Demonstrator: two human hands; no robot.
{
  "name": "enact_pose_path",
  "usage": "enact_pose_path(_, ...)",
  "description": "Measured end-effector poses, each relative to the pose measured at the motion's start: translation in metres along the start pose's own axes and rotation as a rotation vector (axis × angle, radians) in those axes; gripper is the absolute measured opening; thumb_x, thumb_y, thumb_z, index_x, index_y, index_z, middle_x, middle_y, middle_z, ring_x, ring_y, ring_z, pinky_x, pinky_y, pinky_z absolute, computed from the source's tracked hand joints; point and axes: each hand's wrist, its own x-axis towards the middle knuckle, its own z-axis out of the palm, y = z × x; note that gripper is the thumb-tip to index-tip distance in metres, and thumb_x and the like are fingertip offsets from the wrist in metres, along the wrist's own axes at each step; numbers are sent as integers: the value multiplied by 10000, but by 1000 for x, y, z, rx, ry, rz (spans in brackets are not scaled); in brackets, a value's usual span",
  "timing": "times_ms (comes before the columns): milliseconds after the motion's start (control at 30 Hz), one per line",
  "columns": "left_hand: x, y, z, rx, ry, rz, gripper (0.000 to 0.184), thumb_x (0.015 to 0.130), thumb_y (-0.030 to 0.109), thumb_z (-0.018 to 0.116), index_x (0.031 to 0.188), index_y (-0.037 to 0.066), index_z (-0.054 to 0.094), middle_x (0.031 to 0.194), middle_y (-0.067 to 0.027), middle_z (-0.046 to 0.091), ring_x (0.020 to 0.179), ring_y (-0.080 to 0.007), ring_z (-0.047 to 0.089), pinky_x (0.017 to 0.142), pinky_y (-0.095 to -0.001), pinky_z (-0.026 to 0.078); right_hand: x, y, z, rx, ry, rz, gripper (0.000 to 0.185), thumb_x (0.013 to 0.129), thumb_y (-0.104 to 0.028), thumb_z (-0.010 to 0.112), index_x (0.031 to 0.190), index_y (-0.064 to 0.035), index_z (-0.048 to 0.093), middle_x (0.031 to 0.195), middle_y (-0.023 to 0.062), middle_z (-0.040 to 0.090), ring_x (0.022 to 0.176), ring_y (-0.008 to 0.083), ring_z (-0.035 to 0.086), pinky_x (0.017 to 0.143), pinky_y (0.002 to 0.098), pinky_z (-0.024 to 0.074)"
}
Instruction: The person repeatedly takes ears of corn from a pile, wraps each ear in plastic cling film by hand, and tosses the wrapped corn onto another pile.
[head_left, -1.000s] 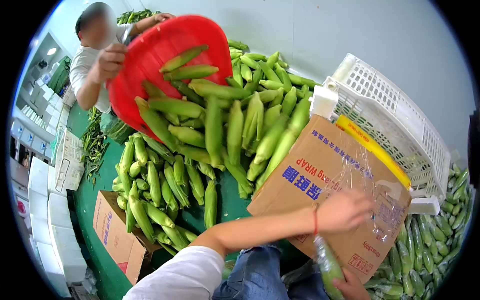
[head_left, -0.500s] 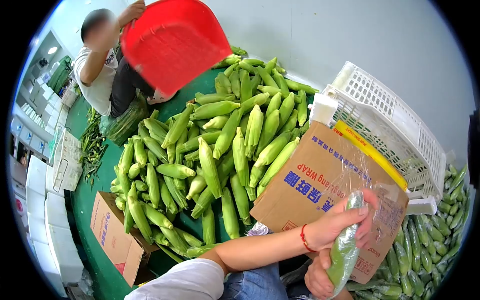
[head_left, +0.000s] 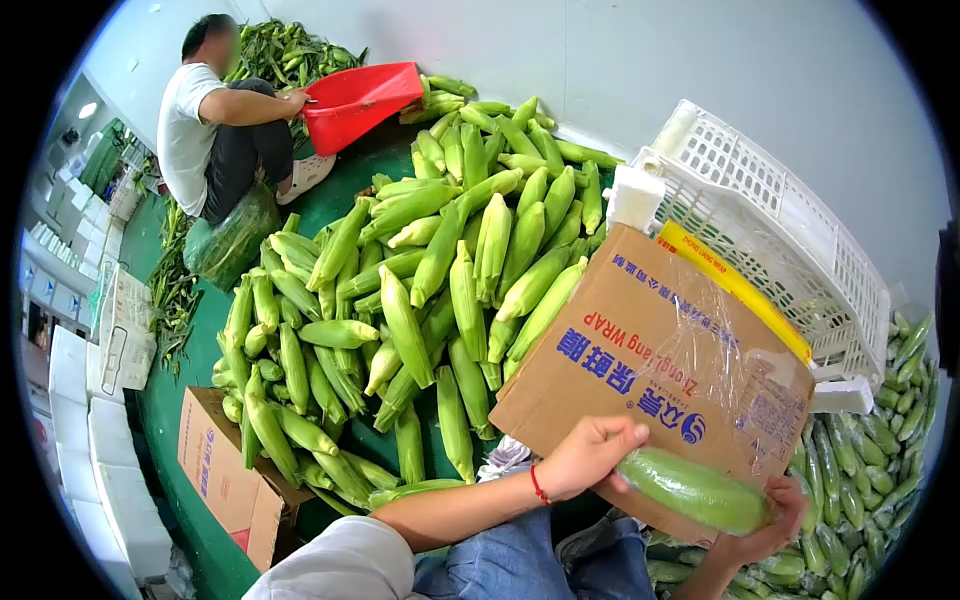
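A film-wrapped corn ear (head_left: 695,490) lies nearly level between my hands, over the cardboard box (head_left: 660,370). My left hand (head_left: 592,455), with a red string at the wrist, pinches its left end. Around its right end close the fingers of my right hand (head_left: 778,522). Shiny clear film also covers part of the box top, beside a yellow strip (head_left: 735,290). Left of the box spreads a big pile of unwrapped corn in green husks (head_left: 400,320).
Wrapped corn (head_left: 850,480) is heaped at the right, below a white plastic crate (head_left: 775,210). An open carton (head_left: 230,480) stands at the lower left. At the upper left a person (head_left: 200,130) sits holding a red scoop (head_left: 360,100).
The co-worker has tipped corn from the red scoop onto the pile and lowered the scoop. My hands have come together on the wrapped ear and turned it from steep to nearly level.
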Motion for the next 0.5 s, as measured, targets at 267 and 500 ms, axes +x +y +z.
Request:
enact_pose_path(267,-21,-11,3,932,83,877,766,824,536,643,1409,83,445,1176,-128,603,922,-317,653,750,-375,537,7,-35,62,324,-170,233,441,1036,-294,452,1426,-101,377,636,-99,347,602,39,399,742,308,467)
enact_pose_path(500,-11,-20,27,506,-384,452,574,928,301,631,1374,22,402,1229,-157,543,1110,-285,578,953,-389,469,-51,26,68,493,-699,331,812,801,-350,757,1443,-67,349,1429,119,433,1291,271,434,1081,437,378)
